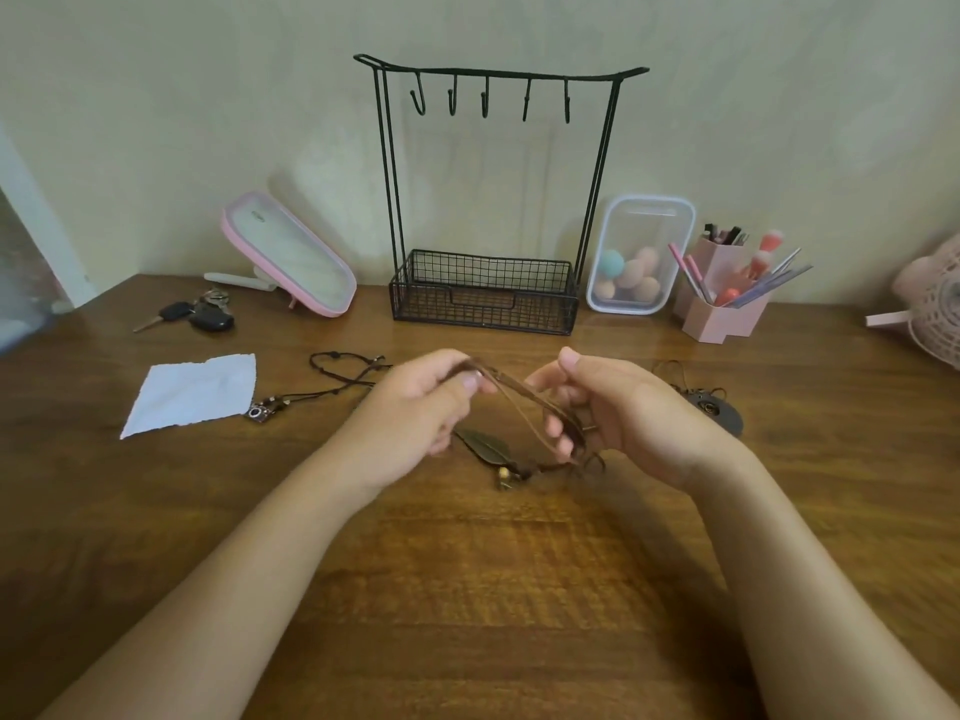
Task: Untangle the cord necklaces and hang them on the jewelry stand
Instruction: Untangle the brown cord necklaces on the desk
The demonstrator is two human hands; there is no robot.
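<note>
While both hands — left hand (415,407), right hand (618,407) — pinch the flat brown cord necklace (514,384), its leaf pendant (480,440) dangles.

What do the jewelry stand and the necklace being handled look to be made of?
Jewelry stand: thin black wire, likely painted metal, going by its slim rods, hooks and mesh basket. Necklace: flat brown cord, seemingly leather or suede, matte; its leaf pendant looks like dull bronze-toned metal.

Only one view is given. It is taken from the person's head, looking forward and down, close over the wooden table (467,589). The wall (208,96) is faced, and straight lines are bent near the edges.
</note>
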